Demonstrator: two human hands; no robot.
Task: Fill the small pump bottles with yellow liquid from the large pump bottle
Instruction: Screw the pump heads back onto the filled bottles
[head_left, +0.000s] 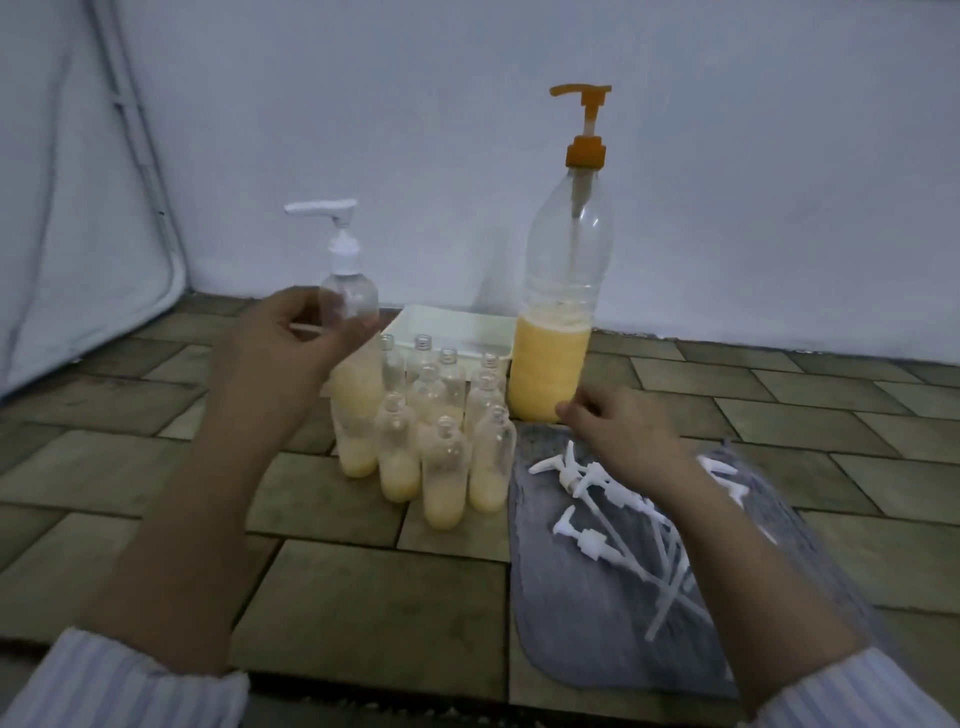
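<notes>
A capped small bottle (349, 296) is clamped in the left hand (291, 338); the right hand (618, 426), fingers loosely curled and empty, is near the large bottle (556, 332). The bottle should be kept upright and set clear of the open bottles (441, 447).

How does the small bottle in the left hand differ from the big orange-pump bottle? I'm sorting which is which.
The small bottle is held up by the left hand; the large bottle stands on the tiled surface. The small bottle's pump is white, the large bottle's orange. The small bottle looks empty; the large bottle holds yellow liquid in its lower part. Both are clear plastic.
</notes>
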